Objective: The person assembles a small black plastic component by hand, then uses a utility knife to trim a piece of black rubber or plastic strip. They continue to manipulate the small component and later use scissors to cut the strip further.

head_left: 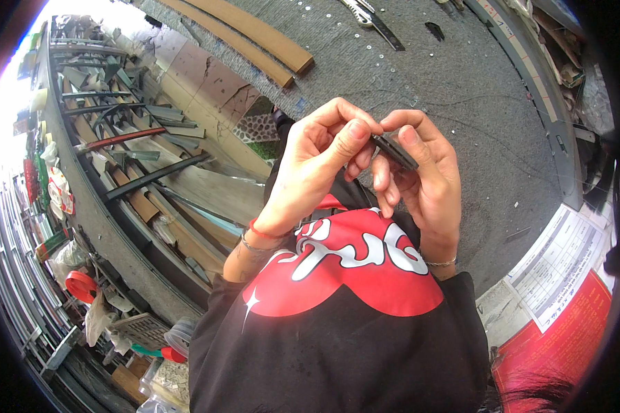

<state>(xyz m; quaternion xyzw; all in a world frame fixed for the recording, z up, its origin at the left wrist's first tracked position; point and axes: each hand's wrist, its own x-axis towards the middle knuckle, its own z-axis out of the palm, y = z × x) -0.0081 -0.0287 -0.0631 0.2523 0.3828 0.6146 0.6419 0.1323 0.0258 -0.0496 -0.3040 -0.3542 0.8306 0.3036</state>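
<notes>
In front of my chest, over the edge of a grey carpeted workbench (482, 89), I hold a small, dark, flat, narrow piece (395, 151). My right hand (424, 165) grips it between thumb and fingers, and its outer end sticks out past the thumb. The thumb and forefinger of my left hand (327, 141) are pinched together at the piece's upper left end. Whether anything else sits between those fingertips is too small to tell. The exact kind of the dark piece does not show.
Two long brown strips (255, 34) lie on the bench at the far left. A utility knife (372, 20) and scattered small washer-like bits lie at the back. To the left stands a rack (138, 138) of metal and wood offcuts. Papers (558, 268) lie at the right.
</notes>
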